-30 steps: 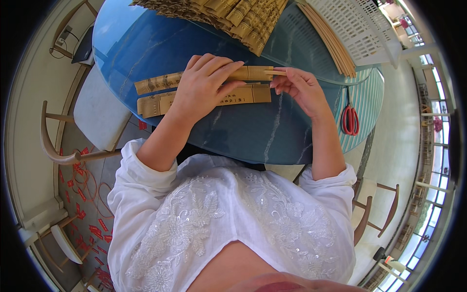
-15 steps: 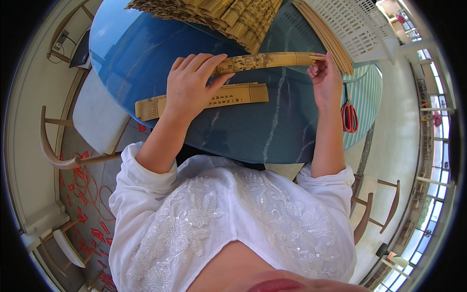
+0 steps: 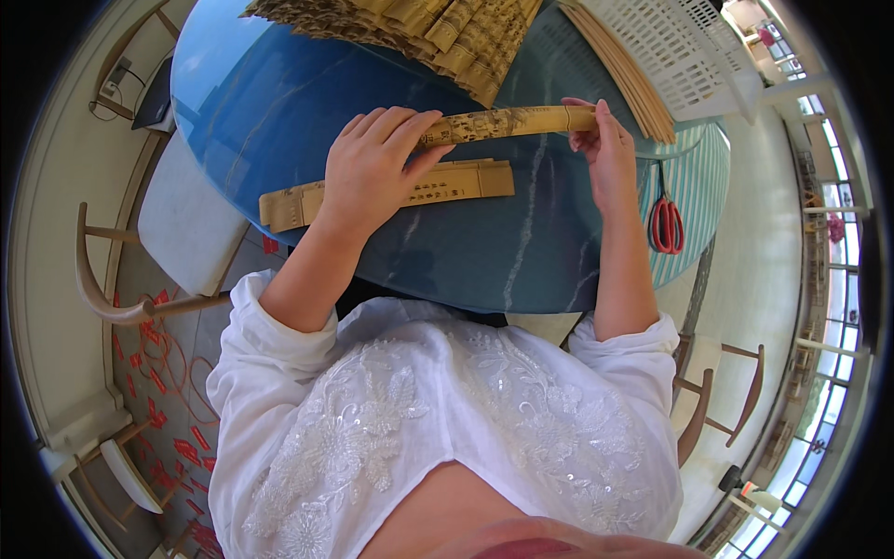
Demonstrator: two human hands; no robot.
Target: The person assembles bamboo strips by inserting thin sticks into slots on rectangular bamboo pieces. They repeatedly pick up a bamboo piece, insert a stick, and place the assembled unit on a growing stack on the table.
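A long, folded fan leaf (image 3: 507, 121) of yellow-brown printed paper lies level between my hands, just above the blue table. My left hand (image 3: 372, 168) is closed around its left end, with the thumb below and the fingers over the top. At the other end, my right hand (image 3: 603, 154) pinches the tip between thumb and fingers; no wooden sticks show beyond the paper there. Beneath my left hand, more folded fan leaves (image 3: 466, 184) lie flat on the table, partly covered by that hand and wrist.
A large pile of pleated fan leaves (image 3: 410, 37) sits at the table's far side. Right of it are a bundle of thin wooden sticks (image 3: 624, 74) and a white perforated basket (image 3: 689, 56). Red-handled scissors (image 3: 666, 225) lie by my right forearm on the blue table (image 3: 466, 265).
My right hand has moved left along the fan leaf. The pale stick ends that stuck out of its right end are now out of sight. My left hand has shifted slightly right.
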